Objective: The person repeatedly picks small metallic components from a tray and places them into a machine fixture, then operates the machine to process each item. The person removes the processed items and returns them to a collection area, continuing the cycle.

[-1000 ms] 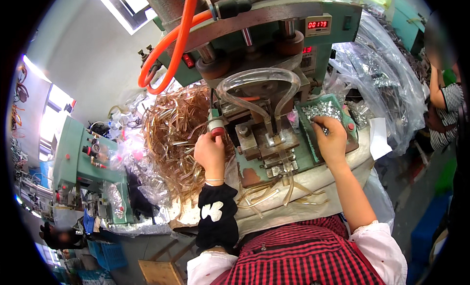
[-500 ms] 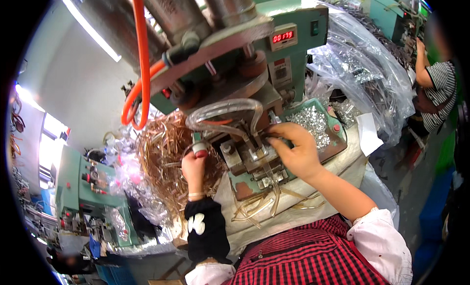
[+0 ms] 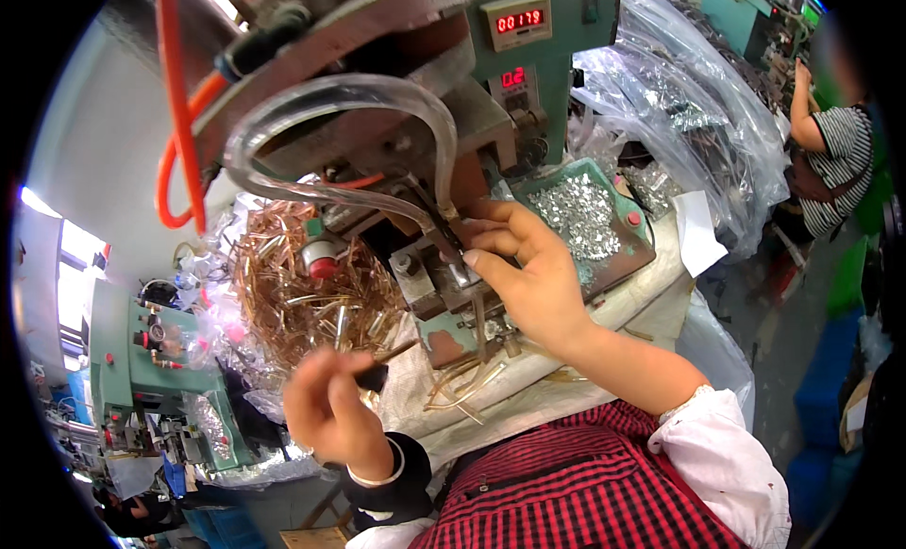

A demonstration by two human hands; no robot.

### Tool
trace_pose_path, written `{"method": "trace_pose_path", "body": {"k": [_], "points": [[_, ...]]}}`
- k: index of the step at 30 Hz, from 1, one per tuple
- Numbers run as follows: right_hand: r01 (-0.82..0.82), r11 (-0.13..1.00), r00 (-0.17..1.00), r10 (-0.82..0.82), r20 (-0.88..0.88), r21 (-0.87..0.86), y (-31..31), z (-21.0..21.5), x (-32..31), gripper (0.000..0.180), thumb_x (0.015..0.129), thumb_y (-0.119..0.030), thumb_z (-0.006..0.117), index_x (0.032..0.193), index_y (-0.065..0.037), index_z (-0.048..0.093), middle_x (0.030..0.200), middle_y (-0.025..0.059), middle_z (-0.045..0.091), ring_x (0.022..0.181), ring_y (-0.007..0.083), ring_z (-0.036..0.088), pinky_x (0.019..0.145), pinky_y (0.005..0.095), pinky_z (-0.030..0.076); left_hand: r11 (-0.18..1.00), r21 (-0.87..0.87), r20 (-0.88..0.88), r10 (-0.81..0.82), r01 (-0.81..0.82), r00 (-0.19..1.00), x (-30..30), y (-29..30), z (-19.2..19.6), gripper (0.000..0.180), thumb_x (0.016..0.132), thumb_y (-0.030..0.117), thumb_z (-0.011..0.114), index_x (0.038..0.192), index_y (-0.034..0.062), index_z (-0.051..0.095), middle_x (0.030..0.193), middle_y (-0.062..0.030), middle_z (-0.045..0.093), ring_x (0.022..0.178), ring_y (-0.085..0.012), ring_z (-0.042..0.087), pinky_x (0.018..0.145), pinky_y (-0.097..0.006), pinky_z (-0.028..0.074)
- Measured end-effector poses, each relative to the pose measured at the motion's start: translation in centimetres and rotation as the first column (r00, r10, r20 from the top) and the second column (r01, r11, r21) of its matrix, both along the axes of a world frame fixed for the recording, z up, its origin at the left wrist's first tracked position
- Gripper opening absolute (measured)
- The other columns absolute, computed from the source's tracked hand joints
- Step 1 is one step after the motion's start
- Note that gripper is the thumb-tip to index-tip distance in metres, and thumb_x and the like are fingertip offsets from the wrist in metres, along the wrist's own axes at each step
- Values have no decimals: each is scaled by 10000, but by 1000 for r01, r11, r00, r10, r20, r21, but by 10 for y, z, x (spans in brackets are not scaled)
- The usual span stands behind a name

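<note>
My left hand (image 3: 335, 407), somewhat blurred, is drawn back at the near left of the bench. Its fingers are closed around a thin brownish strip (image 3: 396, 351), with a small dark piece beside them. At the die block (image 3: 420, 290) of the green press, my right hand (image 3: 538, 280) has its thumb and fingers pinched together over a small silvery part (image 3: 461, 272). What they grip is mostly hidden. From the die a strip (image 3: 479, 327) hangs toward me. A clear looped hose (image 3: 340, 91) reaches down to the die. Left of the block is a red push button (image 3: 323, 267).
A heap of brownish strips (image 3: 283, 275) lies left of the press. On the right, a green tray (image 3: 543, 186) holds small silvery pieces, beside another red button (image 3: 633, 219). Loose strips (image 3: 462, 393) lie on the cloth. Orange hoses (image 3: 175, 153) hang upper left. A co-worker (image 3: 835, 158) is far right.
My left hand has left the red push button and come nearer, now with a strip in it. My right hand stays at the die. The whole view has shifted closer to the press.
</note>
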State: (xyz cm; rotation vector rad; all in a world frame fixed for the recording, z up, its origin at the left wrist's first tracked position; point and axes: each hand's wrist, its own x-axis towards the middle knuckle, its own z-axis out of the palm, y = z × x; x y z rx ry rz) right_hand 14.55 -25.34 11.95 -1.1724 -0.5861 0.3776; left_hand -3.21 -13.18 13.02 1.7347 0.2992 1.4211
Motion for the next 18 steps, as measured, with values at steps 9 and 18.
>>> {"method": "trace_pose_path", "body": {"k": [9, 18], "points": [[631, 613, 585, 27, 811, -476, -37, -43, 74, 262, 826, -143, 741, 1056, -23, 700, 1288, 249, 609, 1276, 406, 543, 1042, 492, 469, 531, 816, -229, -65, 228, 971, 74, -16, -12, 217, 755, 83, 824, 938, 59, 711, 1035, -113, 739, 592, -119, 614, 500, -239, 456], [776, 550, 449, -140, 883, -308, -64, -105, 101, 105, 763, -72, 771, 844, -41, 712, 1125, 161, 710, 1189, 363, 624, 990, 446, 495, 546, 809, -187, -113, 219, 976, 75, -10, -22, 235, 739, 93, 840, 930, 79, 704, 993, -106, 750, 489, -102, 527, 430, -233, 382]]}}
